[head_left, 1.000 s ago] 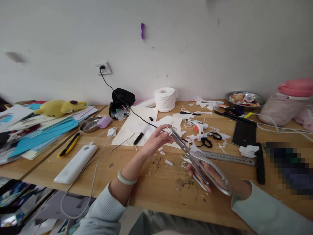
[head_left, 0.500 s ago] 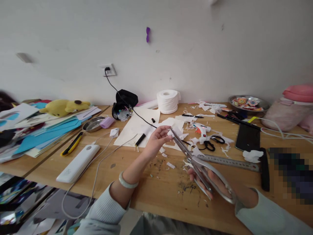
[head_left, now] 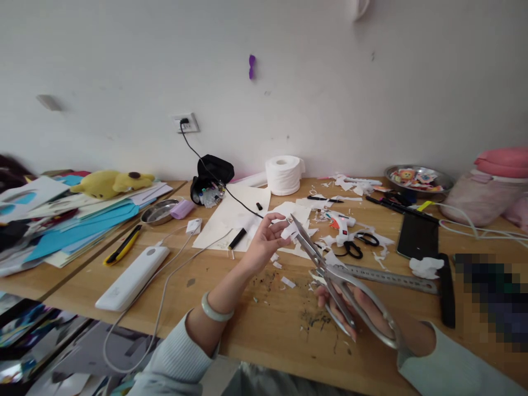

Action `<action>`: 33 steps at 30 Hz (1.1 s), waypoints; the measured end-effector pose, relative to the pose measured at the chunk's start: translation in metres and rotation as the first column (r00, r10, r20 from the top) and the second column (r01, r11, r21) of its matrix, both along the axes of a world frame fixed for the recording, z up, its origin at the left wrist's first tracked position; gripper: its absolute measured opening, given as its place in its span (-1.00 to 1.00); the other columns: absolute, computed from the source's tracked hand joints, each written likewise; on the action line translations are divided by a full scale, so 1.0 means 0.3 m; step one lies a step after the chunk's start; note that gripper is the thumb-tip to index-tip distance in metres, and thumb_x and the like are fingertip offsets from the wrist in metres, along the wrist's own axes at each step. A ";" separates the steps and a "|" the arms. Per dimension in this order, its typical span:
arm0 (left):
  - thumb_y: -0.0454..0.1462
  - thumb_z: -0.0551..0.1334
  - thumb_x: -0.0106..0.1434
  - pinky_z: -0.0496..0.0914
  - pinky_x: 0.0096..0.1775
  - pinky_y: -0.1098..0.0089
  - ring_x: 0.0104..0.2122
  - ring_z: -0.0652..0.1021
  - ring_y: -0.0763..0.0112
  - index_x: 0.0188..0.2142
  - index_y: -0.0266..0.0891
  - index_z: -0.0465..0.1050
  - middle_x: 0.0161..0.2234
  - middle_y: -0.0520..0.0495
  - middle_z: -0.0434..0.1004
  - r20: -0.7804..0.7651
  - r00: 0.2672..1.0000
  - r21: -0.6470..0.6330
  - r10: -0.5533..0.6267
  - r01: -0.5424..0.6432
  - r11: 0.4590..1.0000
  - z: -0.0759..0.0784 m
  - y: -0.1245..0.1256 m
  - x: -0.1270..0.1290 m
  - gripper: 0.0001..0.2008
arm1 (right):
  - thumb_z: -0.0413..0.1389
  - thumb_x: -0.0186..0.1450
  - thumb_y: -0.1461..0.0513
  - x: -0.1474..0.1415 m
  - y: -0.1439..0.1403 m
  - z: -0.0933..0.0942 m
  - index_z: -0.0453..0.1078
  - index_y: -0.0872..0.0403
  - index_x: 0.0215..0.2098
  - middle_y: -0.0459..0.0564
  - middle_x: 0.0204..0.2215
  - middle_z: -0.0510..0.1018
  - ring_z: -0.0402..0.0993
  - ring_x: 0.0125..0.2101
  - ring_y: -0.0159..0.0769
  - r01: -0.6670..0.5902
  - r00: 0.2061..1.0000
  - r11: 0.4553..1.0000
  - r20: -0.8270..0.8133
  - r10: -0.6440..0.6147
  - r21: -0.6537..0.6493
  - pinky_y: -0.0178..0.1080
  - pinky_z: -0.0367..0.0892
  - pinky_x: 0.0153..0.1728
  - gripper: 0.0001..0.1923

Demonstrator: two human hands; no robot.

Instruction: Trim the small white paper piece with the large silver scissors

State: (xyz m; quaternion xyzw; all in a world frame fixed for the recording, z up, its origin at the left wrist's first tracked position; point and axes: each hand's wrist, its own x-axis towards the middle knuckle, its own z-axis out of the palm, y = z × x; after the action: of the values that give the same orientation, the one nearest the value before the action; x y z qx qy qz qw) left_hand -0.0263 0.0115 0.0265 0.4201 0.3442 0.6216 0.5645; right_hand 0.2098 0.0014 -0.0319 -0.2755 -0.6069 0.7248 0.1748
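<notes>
Silver metal scissors (head_left: 320,263) slant above the counter (head_left: 247,336), their handles gripped by the fingers of the right hand (head_left: 363,303), their blades pointing up and leftward to just beside the left fingers. The left hand (head_left: 264,245) has its thumb and fingertips pinched on a small white paper piece (head_left: 290,231), held at the blades; whether they touch it I cannot tell.

Below the left fingers, pale scraps (head_left: 287,282) and dark crumbs (head_left: 317,319) are strewn over the wood. Beyond those fingers lie large pale sheets (head_left: 223,213), with a white paper roll (head_left: 284,179) upright farther back. To their right rest a white glue gun (head_left: 344,234) and, just beside it, black scissor loops (head_left: 353,249). Behind the right fingers runs a steel ruler (head_left: 391,279), ending near crumpled tissue (head_left: 427,268). Well left of the left fingers are a white power bank (head_left: 132,278) and a yellow-black cutter (head_left: 122,246).
</notes>
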 end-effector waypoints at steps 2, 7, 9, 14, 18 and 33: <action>-0.45 0.34 -0.08 0.33 -0.32 0.52 -0.37 0.43 0.57 -0.28 -0.13 0.30 -0.23 0.04 0.43 -0.006 1.000 0.025 0.003 -0.003 1.000 -0.005 0.000 -0.001 -0.62 | -0.15 0.01 -0.35 0.002 -0.001 0.001 0.40 -0.04 -0.11 0.06 -0.35 0.42 0.19 -0.75 -0.55 -0.034 0.995 0.998 -0.098 0.029 -0.057 -0.32 0.13 -0.74 -0.23; -0.44 0.31 -0.04 0.31 -0.27 0.51 -0.16 0.42 0.43 -0.40 -0.22 0.36 -0.10 -0.06 0.41 -0.089 0.996 0.079 0.009 -0.002 0.997 -0.014 0.004 -0.009 -0.79 | -0.07 0.05 -0.29 -0.004 0.005 -0.001 0.45 -0.05 -0.16 0.04 -0.35 0.44 0.20 -0.75 -0.58 -0.053 0.968 0.991 -0.251 0.020 -0.123 -0.38 0.10 -0.77 -0.34; -0.43 0.31 -0.04 0.31 -0.26 0.49 -0.17 0.42 0.42 -0.40 -0.24 0.39 -0.07 -0.08 0.39 -0.132 0.991 0.084 0.006 0.005 0.996 -0.016 0.004 -0.010 -0.81 | -0.06 0.05 -0.28 -0.006 0.013 -0.012 0.45 -0.08 -0.14 0.01 -0.35 0.44 0.21 -0.75 -0.59 -0.095 0.954 0.989 -0.294 0.058 -0.111 -0.41 0.12 -0.77 -0.35; -0.43 0.32 -0.07 0.30 -0.35 0.49 -0.41 0.40 0.57 -0.27 -0.19 0.32 -0.23 0.01 0.38 -0.138 0.989 0.042 -0.058 0.064 0.997 -0.014 -0.002 0.003 -0.65 | -0.06 0.11 -0.23 -0.007 0.019 -0.021 0.44 -0.12 -0.09 -0.06 -0.40 0.43 0.22 -0.72 -0.62 -0.145 0.930 0.985 -0.351 0.103 -0.094 -0.47 0.20 -0.74 -0.41; -0.38 0.35 -0.06 0.26 -0.37 0.49 -0.46 0.38 0.58 -0.27 -0.16 0.18 -0.40 0.10 0.31 -0.182 0.979 0.025 -0.092 0.098 0.995 -0.011 -0.009 0.013 -0.59 | -0.06 0.12 -0.23 -0.008 0.015 -0.015 0.45 -0.10 -0.11 -0.06 -0.43 0.43 0.21 -0.73 -0.63 -0.134 0.928 0.985 -0.362 0.086 -0.110 -0.48 0.19 -0.75 -0.42; -0.29 0.13 0.18 0.29 -0.25 0.39 -0.37 0.41 0.43 -0.28 -0.23 0.49 -0.38 -0.04 0.44 -0.467 0.881 0.182 0.080 0.007 0.983 0.004 -0.025 -0.004 -0.82 | -0.10 0.08 -0.28 -0.004 0.020 -0.072 0.38 0.02 -0.10 0.01 -0.33 0.46 0.17 -0.75 -0.63 -0.104 0.960 0.986 -0.274 0.065 -0.131 -0.45 0.14 -0.80 -0.31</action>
State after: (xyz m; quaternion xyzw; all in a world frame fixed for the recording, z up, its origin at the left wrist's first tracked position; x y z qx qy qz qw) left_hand -0.0274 0.0039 0.0276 0.6010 0.4220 0.5393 0.4121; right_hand 0.2085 0.0074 -0.0536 -0.1603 -0.5348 0.8042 0.2039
